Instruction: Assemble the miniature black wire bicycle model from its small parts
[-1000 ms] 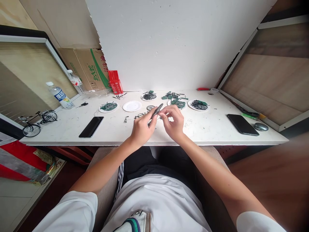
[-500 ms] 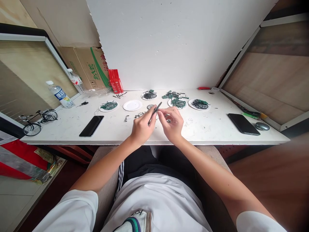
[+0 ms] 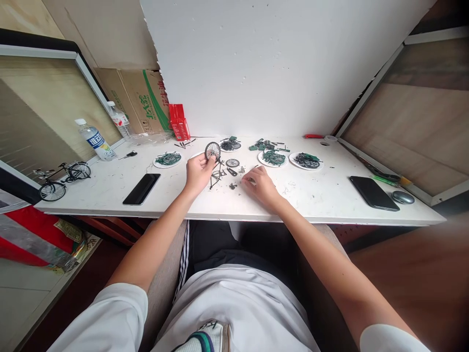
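At the middle of the frame, slightly left of centre, we see the left hand (image 3: 198,173) pinching a spoked black wheel (image 3: 213,151) between thumb and fingers, raised above the table (image 3: 176,195). The right hand (image 3: 261,185) is low over the table just right of centre, its fingers bent downward; we cannot tell whether anything is between them. Between the hands we find a dark bicycle frame (image 3: 217,178) below the raised wheel, a second wheel (image 3: 232,163) lying flat, and a small black part (image 3: 233,186) nearer the table's front edge. Beyond the right hand, toward the upper right, we have two paper plates (image 3: 293,162) heaped with green and black pieces. At the far left of the frame we see a model bicycle (image 3: 65,180) standing upright, and a phone (image 3: 142,189) lies between it and the left hand.
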`<action>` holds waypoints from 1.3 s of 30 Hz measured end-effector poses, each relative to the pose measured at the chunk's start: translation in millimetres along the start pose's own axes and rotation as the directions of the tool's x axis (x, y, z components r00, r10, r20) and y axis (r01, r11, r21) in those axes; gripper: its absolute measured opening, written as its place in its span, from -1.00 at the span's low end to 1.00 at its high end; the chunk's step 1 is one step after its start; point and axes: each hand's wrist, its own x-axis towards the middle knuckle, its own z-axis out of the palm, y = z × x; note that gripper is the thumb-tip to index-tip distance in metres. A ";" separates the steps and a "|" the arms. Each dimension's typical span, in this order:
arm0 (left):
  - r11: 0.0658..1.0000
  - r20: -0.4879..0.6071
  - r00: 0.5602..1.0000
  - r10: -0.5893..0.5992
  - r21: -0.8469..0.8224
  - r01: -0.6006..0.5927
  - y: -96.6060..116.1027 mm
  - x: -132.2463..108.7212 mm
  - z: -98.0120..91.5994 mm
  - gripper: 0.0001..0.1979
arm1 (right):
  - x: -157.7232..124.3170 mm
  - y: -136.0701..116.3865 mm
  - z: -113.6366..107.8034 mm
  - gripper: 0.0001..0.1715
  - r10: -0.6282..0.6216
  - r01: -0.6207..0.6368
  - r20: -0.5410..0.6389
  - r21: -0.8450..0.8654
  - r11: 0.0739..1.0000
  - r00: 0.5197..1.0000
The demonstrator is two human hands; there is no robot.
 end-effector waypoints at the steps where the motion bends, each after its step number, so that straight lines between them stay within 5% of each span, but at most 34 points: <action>1: 0.996 -0.011 0.998 -0.068 -0.065 0.067 -5.4 5.8 -3.1 -0.59 | -1.3 6.9 2.9 -0.74 -0.010 0.013 0.071 -0.039 0.999 0.997; 4: 0.950 -0.010 0.975 -0.221 -0.230 0.213 -18.3 16.7 -10.2 -0.62 | -5.3 19.7 11.0 -0.76 -0.015 0.033 0.157 -0.114 0.993 0.988; 12: 0.743 0.042 0.868 -0.496 -0.497 0.448 -44.1 29.6 -33.7 -0.91 | -6.5 31.2 17.8 -0.69 0.071 -0.062 0.070 -0.126 0.990 0.995; 21: 0.699 -0.098 0.840 -0.533 -0.610 0.373 -62.9 36.3 -38.7 -0.90 | -7.1 27.1 20.7 -0.66 0.087 -0.086 0.026 -0.050 0.995 0.996; 28: 0.697 -0.096 0.853 -0.514 -0.626 0.350 -65.5 34.7 -36.7 -0.89 | 1.6 11.0 26.2 -0.66 0.017 -0.017 0.046 0.001 1.000 0.999; 33: 0.702 -0.103 0.859 -0.501 -0.628 0.335 -66.2 33.8 -36.4 -0.86 | 18.7 -2.3 34.8 -0.47 -0.026 0.026 0.105 0.001 1.000 0.994; 39: 0.711 -0.100 0.864 -0.493 -0.619 0.334 -67.1 33.7 -36.5 -0.88 | 25.4 23.1 30.8 -0.34 0.092 -0.087 0.074 -0.058 0.995 0.993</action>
